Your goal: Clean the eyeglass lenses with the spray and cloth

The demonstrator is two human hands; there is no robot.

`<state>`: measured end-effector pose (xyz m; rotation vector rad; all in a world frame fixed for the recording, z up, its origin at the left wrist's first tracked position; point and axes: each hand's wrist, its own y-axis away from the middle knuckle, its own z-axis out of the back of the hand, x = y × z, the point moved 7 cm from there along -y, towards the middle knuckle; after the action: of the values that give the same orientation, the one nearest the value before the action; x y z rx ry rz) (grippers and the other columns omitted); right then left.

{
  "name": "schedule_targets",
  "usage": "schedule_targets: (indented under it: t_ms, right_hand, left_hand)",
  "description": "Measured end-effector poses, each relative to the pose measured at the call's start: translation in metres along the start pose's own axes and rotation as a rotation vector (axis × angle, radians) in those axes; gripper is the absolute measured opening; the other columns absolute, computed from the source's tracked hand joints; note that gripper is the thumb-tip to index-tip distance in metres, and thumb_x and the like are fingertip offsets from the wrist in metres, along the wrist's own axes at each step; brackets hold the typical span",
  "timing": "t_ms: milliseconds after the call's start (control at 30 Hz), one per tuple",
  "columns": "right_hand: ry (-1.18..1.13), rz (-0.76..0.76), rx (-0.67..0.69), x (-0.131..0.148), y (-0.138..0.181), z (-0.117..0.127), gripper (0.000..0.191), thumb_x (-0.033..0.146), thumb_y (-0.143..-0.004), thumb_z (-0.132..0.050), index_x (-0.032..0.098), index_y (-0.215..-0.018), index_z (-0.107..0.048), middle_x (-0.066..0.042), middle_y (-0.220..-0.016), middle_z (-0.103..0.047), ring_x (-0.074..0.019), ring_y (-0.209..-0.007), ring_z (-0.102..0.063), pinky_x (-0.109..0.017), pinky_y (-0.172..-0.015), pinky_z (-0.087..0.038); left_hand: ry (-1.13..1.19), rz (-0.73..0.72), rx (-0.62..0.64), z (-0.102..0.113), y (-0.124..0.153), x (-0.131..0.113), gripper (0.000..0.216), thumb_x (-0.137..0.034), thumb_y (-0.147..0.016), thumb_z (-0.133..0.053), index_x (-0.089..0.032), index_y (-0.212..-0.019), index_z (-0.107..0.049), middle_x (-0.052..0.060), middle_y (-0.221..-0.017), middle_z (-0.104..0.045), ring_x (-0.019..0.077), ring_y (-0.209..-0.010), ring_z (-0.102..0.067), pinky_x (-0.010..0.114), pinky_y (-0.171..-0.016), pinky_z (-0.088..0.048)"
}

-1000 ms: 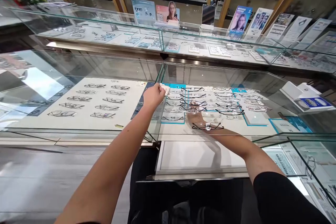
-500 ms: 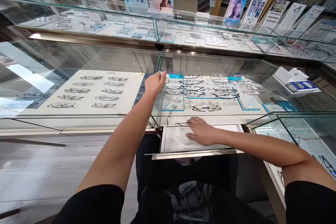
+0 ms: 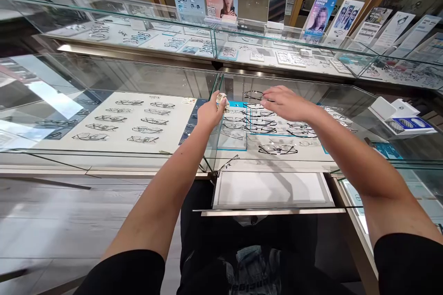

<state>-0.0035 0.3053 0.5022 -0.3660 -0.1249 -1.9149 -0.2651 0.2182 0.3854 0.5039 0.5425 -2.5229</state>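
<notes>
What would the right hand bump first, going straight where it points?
The right hand would probably meet the glasses just past its fingers; depth is unclear, so they may already touch.

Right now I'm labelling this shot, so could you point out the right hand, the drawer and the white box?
Right hand (image 3: pixel 290 103): head view, on the back of the hand.
Drawer (image 3: pixel 259 190): head view, on its bare white inside.
White box (image 3: pixel 411 123): head view, on its blue printed panel.

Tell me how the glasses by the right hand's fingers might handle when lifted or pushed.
The glasses look thin-rimmed, so they are probably light for their size. That slender build may flex or bend if squeezed hard. Pushed toward the wearer, they could bump the rows of frames lined up close in front.
</notes>
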Motion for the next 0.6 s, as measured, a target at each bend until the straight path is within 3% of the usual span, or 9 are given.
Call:
schedule_targets:
  t_ms: [100, 233, 433, 600]
  right_hand:
    - [0.095, -0.066, 0.059, -0.047, -0.059, -0.024, 0.062, 0.051, -0.117, -0.036, 0.008, -0.137, -0.076, -0.02, -0.162, -0.061, -0.0391, -0.157, -0.045, -0.058, -0.133, -0.03]
    - [0.18, -0.148, 0.125, -0.08, -0.095, -0.057, 0.06, 0.041, -0.117, -0.034, 0.005, -0.137, -0.076, -0.023, -0.165, -0.06, -0.0377, -0.158, -0.046, -0.053, -0.13, -0.032]
    - [0.17, -0.146, 0.143, -0.093, -0.103, -0.077, 0.057, 0.039, -0.117, -0.035, 0.006, -0.141, -0.074, -0.022, -0.165, -0.06, -0.0362, -0.156, -0.047, -0.053, -0.129, -0.03]
    - [0.156, -0.173, 0.071, -0.076, -0.091, -0.064, 0.052, 0.039, -0.115, -0.04, 0.008, -0.141, -0.074, -0.022, -0.17, -0.054, -0.0363, -0.158, -0.043, -0.052, -0.13, -0.03]
  left_hand:
    - [-0.022, -0.002, 0.023, 0.0, 0.0, -0.001, 0.081, -0.067, -0.11, -0.02, -0.021, -0.175, -0.036, 0.013, -0.097, -0.081, 0.0364, -0.1, -0.076, 0.035, -0.073, -0.042]
    - [-0.015, -0.002, 0.043, -0.002, 0.0, 0.001, 0.083, -0.067, -0.11, -0.02, -0.019, -0.174, -0.037, 0.013, -0.096, -0.082, 0.0355, -0.1, -0.077, 0.035, -0.074, -0.044]
    - [-0.02, -0.001, 0.047, -0.004, 0.002, 0.002, 0.081, -0.066, -0.11, -0.021, -0.018, -0.172, -0.041, 0.015, -0.1, -0.083, 0.0365, -0.103, -0.077, 0.036, -0.077, -0.046]
    - [-0.015, 0.004, 0.049, -0.004, 0.001, 0.001, 0.078, -0.064, -0.111, -0.022, -0.019, -0.172, -0.043, 0.015, -0.106, -0.084, 0.0366, -0.11, -0.076, 0.035, -0.08, -0.047]
